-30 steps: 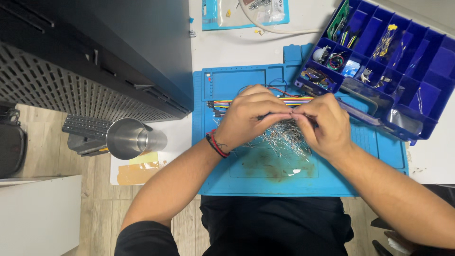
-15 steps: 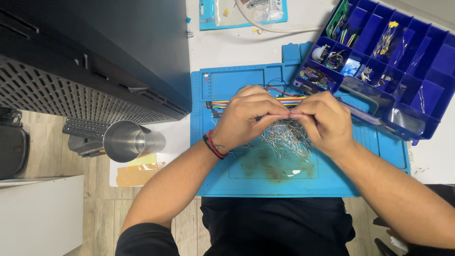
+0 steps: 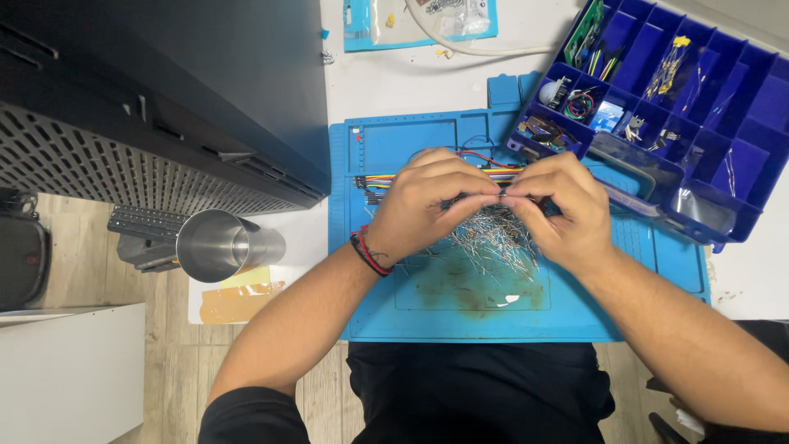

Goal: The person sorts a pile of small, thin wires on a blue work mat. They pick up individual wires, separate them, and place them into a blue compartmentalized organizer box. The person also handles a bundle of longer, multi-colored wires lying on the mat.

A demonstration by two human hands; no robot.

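Both hands meet over a blue work mat (image 3: pixel 411 316): left hand (image 3: pixel 427 205) and right hand (image 3: pixel 559 210) pinch a small dark part between fingertips, too small to identify. A loose wire pile (image 3: pixel 493 242) sits directly under them, with a ribbon cable (image 3: pixel 382 181) just behind. Risk: a slip drops the part into the pile, likely hard to find. The blue parts organizer (image 3: pixel 740 107) crowds the right, with a black cabinet (image 3: pixel 164 99) and steel cup (image 3: pixel 222 245) left. Open room: mat front, near the body.

two hands (image 3: pixel 436 205), one mat (image 3: pixel 427 321), one cup (image 3: pixel 218 244)
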